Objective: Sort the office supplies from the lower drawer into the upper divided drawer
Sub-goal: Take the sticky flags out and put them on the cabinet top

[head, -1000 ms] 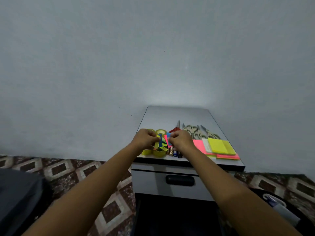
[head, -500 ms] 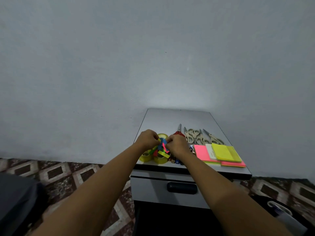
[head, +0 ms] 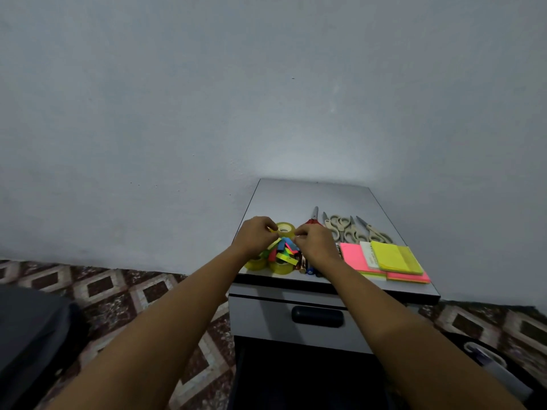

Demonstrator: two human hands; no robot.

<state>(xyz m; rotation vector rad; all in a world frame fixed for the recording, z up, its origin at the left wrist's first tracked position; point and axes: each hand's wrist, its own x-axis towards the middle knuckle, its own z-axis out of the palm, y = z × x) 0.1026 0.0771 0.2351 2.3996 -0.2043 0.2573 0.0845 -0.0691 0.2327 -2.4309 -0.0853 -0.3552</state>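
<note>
A small grey cabinet (head: 313, 193) stands against the wall with supplies laid on its top. My left hand (head: 256, 235) and my right hand (head: 315, 244) meet over a bunch of coloured sticky strips (head: 284, 251), fingers pinched on them. Yellow tape rolls (head: 285, 227) sit under and beside the strips. Pens (head: 307, 269) lie by my right wrist, mostly hidden. Red-handled scissors (head: 312, 217) and several beige scissors (head: 349, 229) lie behind. Pink and yellow sticky-note pads (head: 393, 258) lie at the right. The upper drawer (head: 266, 318) with its black handle (head: 317, 316) is closed.
Below the upper drawer is a dark opening (head: 296, 377); its contents cannot be seen. Patterned floor tiles (head: 124, 291) spread to the left. A dark object (head: 29, 335) sits at the lower left, and a dark bin with a whitish item (head: 488, 359) at the lower right.
Both hands stay together on the coloured strips and have shifted slightly back toward the rear tape roll. The camera has tilted a little.
</note>
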